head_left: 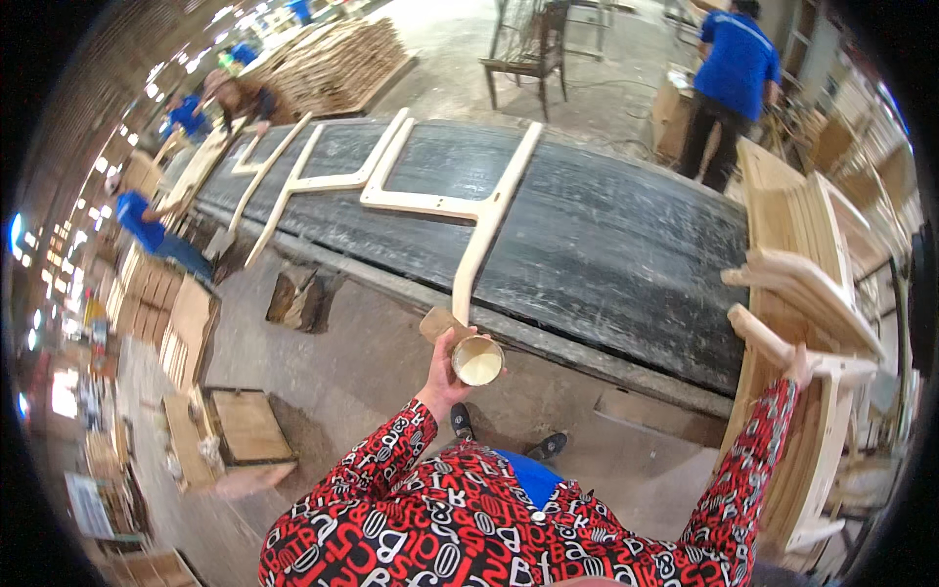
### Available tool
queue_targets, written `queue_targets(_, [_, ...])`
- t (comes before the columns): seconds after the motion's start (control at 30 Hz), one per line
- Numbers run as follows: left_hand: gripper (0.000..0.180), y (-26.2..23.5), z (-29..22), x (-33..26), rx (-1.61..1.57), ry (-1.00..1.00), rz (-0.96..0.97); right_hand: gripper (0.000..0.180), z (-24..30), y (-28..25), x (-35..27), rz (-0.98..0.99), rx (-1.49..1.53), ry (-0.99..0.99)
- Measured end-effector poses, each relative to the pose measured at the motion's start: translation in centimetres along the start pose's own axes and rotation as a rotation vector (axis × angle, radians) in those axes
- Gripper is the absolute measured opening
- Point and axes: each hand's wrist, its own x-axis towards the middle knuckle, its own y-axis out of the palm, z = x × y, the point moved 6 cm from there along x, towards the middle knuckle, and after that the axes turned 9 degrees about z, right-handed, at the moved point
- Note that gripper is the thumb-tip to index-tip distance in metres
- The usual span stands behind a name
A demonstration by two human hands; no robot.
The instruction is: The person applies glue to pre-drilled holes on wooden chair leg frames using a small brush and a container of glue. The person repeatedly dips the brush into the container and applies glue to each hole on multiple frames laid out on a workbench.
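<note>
Left hand [445,364] wraps closed around a small cup of pale glue [478,361], mouth tipped toward 3 o'clock. The wooden chair frame [460,201] lies on the dark workbench [626,245], long axis running 12 to 6, leg end just above the cup. Right hand [800,367] at 3 o'clock, probably gripping a stacked frame [797,357]; fingers hidden.
</note>
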Motion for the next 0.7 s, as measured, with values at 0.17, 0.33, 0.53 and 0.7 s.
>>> queue_targets(0.17, [0.042,-0.8,-2.6,-1.5,-0.029,0.062,-0.063,0.037,-8.5,1.0,-5.8,0.291,0.689,-0.102])
queue_targets(0.33, [0.046,-3.0,-6.1,-1.1,0.038,0.05,-0.052,0.031,-9.3,-6.0,-12.4,0.476,0.477,-0.044])
queue_targets(0.53, [0.045,-4.0,-12.4,0.4,0.094,-0.042,0.049,0.037,-3.3,-13.5,-28.3,0.39,0.39,-0.301])
queue_targets(0.7, [0.042,-5.7,-19.7,-1.3,0.18,-0.039,0.123,0.042,4.0,-13.9,-43.9,0.407,0.509,-0.315])
